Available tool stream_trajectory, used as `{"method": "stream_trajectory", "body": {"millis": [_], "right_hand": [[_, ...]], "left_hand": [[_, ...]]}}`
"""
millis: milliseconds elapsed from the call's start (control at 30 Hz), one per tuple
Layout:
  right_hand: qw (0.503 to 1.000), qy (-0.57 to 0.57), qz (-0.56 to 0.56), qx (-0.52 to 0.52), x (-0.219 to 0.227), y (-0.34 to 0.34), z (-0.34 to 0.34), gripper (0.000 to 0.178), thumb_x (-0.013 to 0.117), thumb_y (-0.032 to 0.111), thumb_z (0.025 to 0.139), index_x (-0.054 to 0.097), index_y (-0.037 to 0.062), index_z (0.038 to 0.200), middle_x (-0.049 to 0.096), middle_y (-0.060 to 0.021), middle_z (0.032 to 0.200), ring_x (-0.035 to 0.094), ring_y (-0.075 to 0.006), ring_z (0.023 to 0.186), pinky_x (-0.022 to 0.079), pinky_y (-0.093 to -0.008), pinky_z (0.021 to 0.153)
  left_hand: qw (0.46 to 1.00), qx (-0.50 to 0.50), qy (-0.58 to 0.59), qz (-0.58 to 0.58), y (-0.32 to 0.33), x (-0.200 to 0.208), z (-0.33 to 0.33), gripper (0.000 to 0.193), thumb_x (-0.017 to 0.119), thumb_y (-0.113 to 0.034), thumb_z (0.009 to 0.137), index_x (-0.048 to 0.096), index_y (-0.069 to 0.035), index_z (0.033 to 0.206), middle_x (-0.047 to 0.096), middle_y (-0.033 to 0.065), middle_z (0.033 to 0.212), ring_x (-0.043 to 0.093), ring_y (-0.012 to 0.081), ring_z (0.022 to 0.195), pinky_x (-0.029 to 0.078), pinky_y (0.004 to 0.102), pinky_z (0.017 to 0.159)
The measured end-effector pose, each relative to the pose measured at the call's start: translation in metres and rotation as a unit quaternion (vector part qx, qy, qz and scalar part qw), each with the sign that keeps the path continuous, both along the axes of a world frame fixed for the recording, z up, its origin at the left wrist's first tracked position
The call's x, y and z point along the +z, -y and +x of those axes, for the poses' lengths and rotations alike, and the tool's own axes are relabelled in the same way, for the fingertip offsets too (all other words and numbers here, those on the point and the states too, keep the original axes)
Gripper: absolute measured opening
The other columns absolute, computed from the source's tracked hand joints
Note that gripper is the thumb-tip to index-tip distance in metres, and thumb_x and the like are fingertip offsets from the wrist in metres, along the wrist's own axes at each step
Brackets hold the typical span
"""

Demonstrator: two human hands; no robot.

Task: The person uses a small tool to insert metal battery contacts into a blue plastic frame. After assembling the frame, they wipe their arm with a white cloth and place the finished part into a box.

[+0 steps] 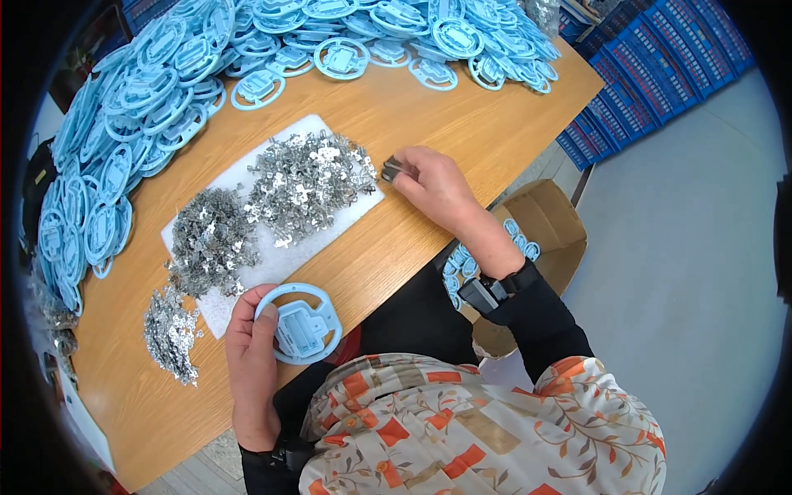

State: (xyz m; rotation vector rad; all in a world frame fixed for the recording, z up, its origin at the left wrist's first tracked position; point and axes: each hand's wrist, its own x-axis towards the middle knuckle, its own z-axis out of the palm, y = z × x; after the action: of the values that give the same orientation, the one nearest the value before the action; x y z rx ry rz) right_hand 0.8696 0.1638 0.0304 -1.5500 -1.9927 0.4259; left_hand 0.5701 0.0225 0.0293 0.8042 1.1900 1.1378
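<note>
My left hand (254, 334) grips the left rim of a light blue plastic steering-wheel-shaped part (307, 350), thumb on top, at the table's near edge. Its recessed rectangular middle faces up. My right hand (431, 183) is closed on a small dark grey block-like piece (391, 170), partly hidden by the fingers, just above the wood beside the white foam sheet (276, 257). On that sheet lie two heaps of small shiny metal clips, a right heap (309, 181) and a left heap (213, 239). The right hand is nearest the right heap.
A smaller heap of metal pieces (171, 334) sits on the wooden table (396, 239) at the left. Many similar blue parts (342, 58) pile along the far and left edges. Right of the table, a cardboard box (554, 216) holds blue parts; blue crates (660, 62) stand beyond.
</note>
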Motion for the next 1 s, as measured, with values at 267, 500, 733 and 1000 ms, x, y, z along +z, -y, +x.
{"method": "stream_trajectory", "body": {"millis": [267, 500, 733, 1000], "right_hand": [[0.998, 0.051, -0.033, 0.025, -0.001, -0.03, -0.004, 0.027, 0.063, 0.029, 0.078, 0.07, 0.0044, 0.086, 0.066, -0.0143, 0.075, 0.064, -0.0326, 0.074, 0.05, -0.0435, 0.068], [0.992, 0.054, -0.095, 0.057, -0.014, -0.047, 0.005, 0.031, 0.065, 0.033, 0.077, 0.071, 0.0048, 0.087, 0.068, -0.0132, 0.076, 0.066, -0.0292, 0.075, 0.051, -0.0399, 0.069], [0.992, 0.082, -0.076, 0.063, -0.011, -0.057, 0.019, 0.032, 0.066, 0.037, 0.077, 0.071, 0.0063, 0.085, 0.069, -0.0106, 0.076, 0.067, -0.0219, 0.077, 0.051, -0.0332, 0.071], [0.968, -0.135, -0.197, 0.075, 0.051, -0.043, 0.03, 0.019, 0.058, 0.025, 0.085, 0.061, 0.0071, 0.08, 0.04, 0.0079, 0.064, 0.035, -0.0045, 0.058, 0.027, -0.0254, 0.052]], "left_hand": [[0.999, 0.046, 0.001, 0.005, -0.005, -0.02, -0.006, 0.03, 0.055, -0.016, 0.097, 0.056, 0.001, 0.122, 0.064, 0.0069, 0.111, 0.061, 0.0131, 0.1, 0.048, 0.0267, 0.09], [0.998, 0.053, -0.014, 0.003, -0.001, -0.019, 0.0, 0.037, 0.054, -0.02, 0.099, 0.052, 0.002, 0.129, 0.063, 0.0096, 0.114, 0.062, 0.0134, 0.101, 0.049, 0.0269, 0.091], [0.998, 0.056, -0.031, -0.007, -0.007, -0.018, 0.003, 0.037, 0.054, -0.02, 0.099, 0.054, 0.001, 0.129, 0.064, 0.0087, 0.113, 0.062, 0.0132, 0.101, 0.05, 0.027, 0.089], [0.993, 0.025, -0.117, 0.017, -0.002, -0.008, -0.005, 0.028, 0.054, -0.012, 0.096, 0.058, 0.0, 0.12, 0.063, 0.0044, 0.11, 0.058, 0.0101, 0.099, 0.045, 0.0245, 0.089]]}}
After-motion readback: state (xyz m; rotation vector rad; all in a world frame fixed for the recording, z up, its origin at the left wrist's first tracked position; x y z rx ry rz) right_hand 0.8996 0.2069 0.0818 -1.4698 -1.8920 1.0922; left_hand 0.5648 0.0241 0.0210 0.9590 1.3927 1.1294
